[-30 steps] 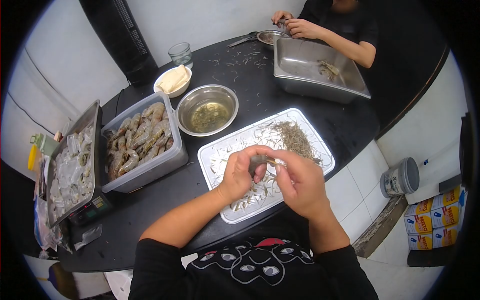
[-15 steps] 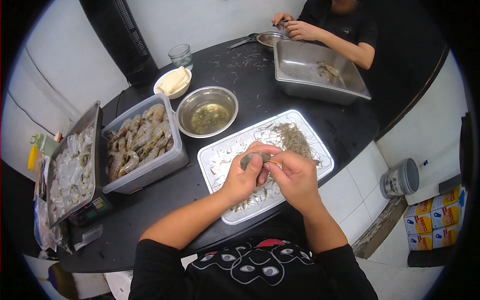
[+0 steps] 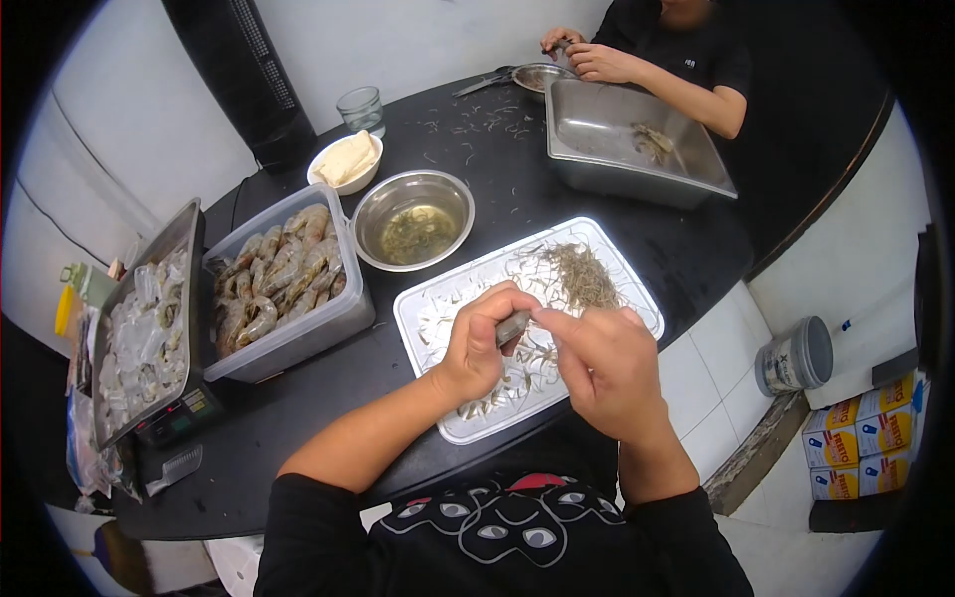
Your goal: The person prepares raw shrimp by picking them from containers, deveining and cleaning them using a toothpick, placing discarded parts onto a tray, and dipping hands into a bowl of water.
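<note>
A grey shrimp (image 3: 512, 327) is held in my left hand (image 3: 476, 343), between thumb and curled fingers. My right hand (image 3: 605, 370) is closed at the shrimp's right end, its fingertips pinched; what they hold is hidden. Both hands are over a white tray (image 3: 423, 371) with thin whitish and brown strands scattered on it. A pile of brown strands (image 3: 587, 277) lies at the tray's upper right. Left of the tray, a clear plastic tub (image 3: 350, 308) holds many raw shrimp.
A steel bowl (image 3: 465, 234) of cloudy liquid, a white bowl (image 3: 370, 180) and a glass (image 3: 361, 109) stand beyond the tub. An ice-filled metal tray (image 3: 189, 261) is far left. Across the table, a person's hands (image 3: 597, 58) work beside a deep steel pan (image 3: 597, 177).
My right hand has turned and moved slightly right, away from the shrimp's middle. The orange-tipped thin item seen at its fingertips earlier no longer shows. My left hand still holds the shrimp, now tilted differently.
</note>
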Tool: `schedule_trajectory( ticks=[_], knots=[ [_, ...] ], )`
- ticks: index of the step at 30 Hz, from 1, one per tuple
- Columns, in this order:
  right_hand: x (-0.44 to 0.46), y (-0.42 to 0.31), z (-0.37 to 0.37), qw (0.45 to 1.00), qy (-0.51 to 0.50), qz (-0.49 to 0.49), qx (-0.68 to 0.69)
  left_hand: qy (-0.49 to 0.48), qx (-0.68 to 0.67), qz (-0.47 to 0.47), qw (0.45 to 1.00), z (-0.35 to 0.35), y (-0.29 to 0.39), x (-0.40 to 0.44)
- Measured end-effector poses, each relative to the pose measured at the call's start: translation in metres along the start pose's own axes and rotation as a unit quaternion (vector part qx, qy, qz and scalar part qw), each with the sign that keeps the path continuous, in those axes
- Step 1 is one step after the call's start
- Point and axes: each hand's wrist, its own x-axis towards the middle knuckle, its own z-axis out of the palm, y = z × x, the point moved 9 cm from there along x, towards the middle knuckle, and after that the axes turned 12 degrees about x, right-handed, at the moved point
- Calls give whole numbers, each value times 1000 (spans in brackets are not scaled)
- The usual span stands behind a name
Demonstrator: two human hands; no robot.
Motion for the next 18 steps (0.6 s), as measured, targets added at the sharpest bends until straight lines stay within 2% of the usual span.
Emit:
schedule_trajectory(
  ticks=[10, 13, 16, 18],
  knots=[
    [0, -12, 8, 999, -7, -29, -25, 40, 97, 65, 992, -9, 10, -2],
    [0, -11, 9, 999, -6, -32, -24, 20, 118, 18, 993, -9, 6, -2],
    [1, -11, 10, 999, -8, -31, -22, 44, 103, 61, 992, -11, 11, -2],
    [1, -11, 10, 999, -8, -31, -21, 43, 100, 54, 993, -11, 9, -2]
  ],
)
